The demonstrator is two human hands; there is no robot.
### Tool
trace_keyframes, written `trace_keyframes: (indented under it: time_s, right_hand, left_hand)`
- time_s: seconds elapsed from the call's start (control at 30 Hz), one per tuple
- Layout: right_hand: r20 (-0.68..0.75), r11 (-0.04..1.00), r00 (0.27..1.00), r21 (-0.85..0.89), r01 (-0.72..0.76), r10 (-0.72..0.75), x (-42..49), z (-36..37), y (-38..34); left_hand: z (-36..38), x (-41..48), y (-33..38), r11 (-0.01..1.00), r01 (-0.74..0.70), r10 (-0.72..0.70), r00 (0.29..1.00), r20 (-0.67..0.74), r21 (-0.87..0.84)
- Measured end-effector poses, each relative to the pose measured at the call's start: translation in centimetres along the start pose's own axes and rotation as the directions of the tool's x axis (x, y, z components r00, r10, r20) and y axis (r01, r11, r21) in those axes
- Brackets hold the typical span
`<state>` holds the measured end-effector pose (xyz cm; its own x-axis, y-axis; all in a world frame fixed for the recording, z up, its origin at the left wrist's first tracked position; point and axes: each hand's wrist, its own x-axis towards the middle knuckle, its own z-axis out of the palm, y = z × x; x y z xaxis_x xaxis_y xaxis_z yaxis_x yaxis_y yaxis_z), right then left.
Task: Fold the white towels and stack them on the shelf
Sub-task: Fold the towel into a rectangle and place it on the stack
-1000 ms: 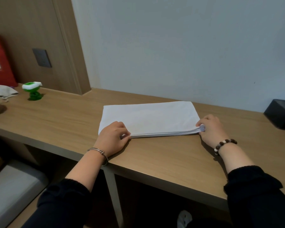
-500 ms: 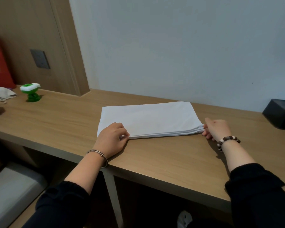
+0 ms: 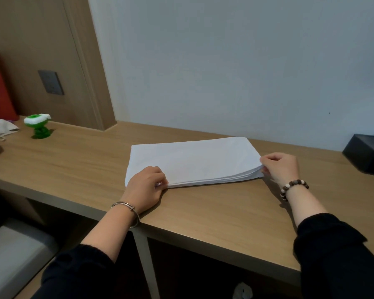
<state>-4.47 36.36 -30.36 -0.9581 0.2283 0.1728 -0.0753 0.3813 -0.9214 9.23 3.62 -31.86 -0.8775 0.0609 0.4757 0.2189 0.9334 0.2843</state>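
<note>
As left hand [image 3: 146, 186] and right hand [image 3: 281, 167] pinch its near corners, the towel [image 3: 194, 162] runs left-right.

The person wore a black long-sleeved top. The left sleeve [image 3: 80, 275] and the right sleeve [image 3: 337, 262] each ended partway along the forearm, with loose, slightly bunched cuffs. Behind the left hand [image 3: 144, 186], a thin silver bangle [image 3: 127, 207] circled the wrist. Behind the right hand [image 3: 281, 167] sat a bead bracelet [image 3: 293, 187] of dark brown and white round beads. Both hands were bare.
</note>
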Motion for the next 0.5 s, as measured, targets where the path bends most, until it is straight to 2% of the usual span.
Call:
trace_keyframes:
  time_s: [0.17, 0.3, 0.4, 0.5]
  right_hand:
    - [0.036, 0.983, 0.998, -0.175, 0.049, -0.043, 0.0, 0.3, 0.7]
    - [0.005, 0.971, 0.995, -0.216, 0.103, -0.105, 0.0, 1.0, 0.9]
    - [0.041, 0.955, 0.989, -0.256, 0.15, -0.144, 0.0, 1.5, 1.0]
    - [0.066, 0.908, 0.991, -0.397, 0.134, -0.118, -0.1, 1.9, 0.8]
  left_hand:
    - [0.0, 0.0, 0.0, 1.0, 0.009, -0.009, 1.0, 0.007, 0.006]
    - [0.1, 0.1, -0.1, 1.0, 0.019, -0.018, 0.999, 0.026, -0.005]
    - [0.1, 0.3, -0.2, 1.0, 0.027, -0.026, 0.999, 0.041, -0.013]
    - [0.0, 0.3, -0.3, 0.999, 0.032, -0.032, 0.998, 0.055, -0.007]
